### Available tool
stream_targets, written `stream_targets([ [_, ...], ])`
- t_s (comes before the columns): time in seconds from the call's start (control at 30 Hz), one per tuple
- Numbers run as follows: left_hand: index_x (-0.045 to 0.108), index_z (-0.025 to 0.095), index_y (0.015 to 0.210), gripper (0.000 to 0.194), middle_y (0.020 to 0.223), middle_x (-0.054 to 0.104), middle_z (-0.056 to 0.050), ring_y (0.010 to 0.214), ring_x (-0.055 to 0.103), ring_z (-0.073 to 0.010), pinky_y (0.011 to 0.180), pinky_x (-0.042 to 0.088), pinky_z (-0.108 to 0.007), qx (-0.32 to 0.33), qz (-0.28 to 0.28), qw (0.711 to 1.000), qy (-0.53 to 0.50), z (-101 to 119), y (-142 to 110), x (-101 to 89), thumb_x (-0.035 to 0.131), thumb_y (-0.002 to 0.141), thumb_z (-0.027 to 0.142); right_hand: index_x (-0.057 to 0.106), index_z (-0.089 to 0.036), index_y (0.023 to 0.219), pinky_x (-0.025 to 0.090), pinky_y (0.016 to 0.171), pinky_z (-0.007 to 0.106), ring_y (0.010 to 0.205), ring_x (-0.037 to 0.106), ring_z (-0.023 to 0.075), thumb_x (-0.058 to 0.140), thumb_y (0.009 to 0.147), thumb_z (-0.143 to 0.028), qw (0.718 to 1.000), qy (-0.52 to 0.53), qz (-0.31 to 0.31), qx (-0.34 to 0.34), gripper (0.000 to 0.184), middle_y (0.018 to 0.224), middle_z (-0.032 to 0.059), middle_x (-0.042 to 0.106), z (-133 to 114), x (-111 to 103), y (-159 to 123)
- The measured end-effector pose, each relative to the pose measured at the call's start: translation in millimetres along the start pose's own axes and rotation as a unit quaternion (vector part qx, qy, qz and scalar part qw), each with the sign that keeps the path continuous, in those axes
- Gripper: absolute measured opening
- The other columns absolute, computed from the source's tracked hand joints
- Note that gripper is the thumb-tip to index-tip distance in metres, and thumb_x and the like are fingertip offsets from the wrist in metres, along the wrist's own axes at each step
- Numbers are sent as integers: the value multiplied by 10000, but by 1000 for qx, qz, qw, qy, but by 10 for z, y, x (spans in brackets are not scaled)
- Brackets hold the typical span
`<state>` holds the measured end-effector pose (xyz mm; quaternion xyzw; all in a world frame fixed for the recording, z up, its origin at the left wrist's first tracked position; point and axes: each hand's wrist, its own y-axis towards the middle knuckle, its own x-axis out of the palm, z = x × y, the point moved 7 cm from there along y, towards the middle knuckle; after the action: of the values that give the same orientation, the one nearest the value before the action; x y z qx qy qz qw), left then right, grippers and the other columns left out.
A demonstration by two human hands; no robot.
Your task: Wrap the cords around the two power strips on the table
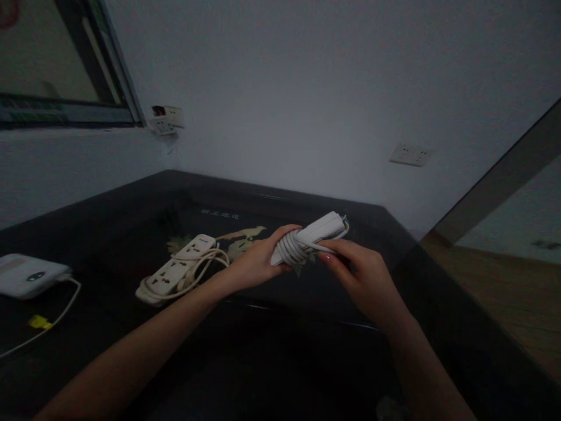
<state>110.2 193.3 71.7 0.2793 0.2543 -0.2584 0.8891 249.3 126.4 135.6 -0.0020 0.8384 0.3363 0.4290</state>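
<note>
Above the dark table, my left hand (263,257) is closed around the lower end of a white power strip (326,227). A pale grey cord (293,248) is wound in several turns about that strip's near part. My right hand (355,266) pinches a length of this cord between thumb and fingers, just right of the coil. At the strip's far end, thin coloured wires (346,224) stick out. Left of my left hand, a second white power strip (173,269) lies on the table with its own cord looped around it.
The black table (280,362) has a glossy surface with a bird picture. At the left edge lies a white box-like device (33,275) with a cable and a yellow tag (40,321). Wall sockets (409,154) are on the wall behind; a window is at upper left.
</note>
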Motion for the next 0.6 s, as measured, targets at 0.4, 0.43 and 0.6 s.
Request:
stream_targets([
  [0.4, 334, 176, 1324, 794, 1160, 570, -124, 1012, 562, -235, 860, 443, -360, -100, -50, 941, -320, -67, 12, 212, 749, 651, 244, 607, -166, 737, 382, 522, 213, 554, 543, 108, 437, 922, -295, 994, 96, 14, 44, 282, 611, -7, 593, 106, 54, 22],
  [0.43, 354, 180, 1299, 765, 1139, 579, -115, 994, 567, -229, 845, 449, -352, -104, -40, 936, -335, -63, 14, 208, 751, 647, 236, 622, -164, 767, 395, 550, 220, 588, 571, 116, 450, 918, -274, 997, 70, 2, 19, 254, 652, 5, 627, 29, 92, 11],
  [0.6, 394, 197, 1235, 683, 1186, 561, -97, 1039, 554, -212, 897, 437, -348, -87, -13, 929, -361, 32, 11, 147, 731, 643, 155, 657, -161, 840, 435, 619, 250, 695, 636, 153, 455, 920, -234, 995, -33, -30, -91, 229, 762, 40, 691, -265, 181, -62],
])
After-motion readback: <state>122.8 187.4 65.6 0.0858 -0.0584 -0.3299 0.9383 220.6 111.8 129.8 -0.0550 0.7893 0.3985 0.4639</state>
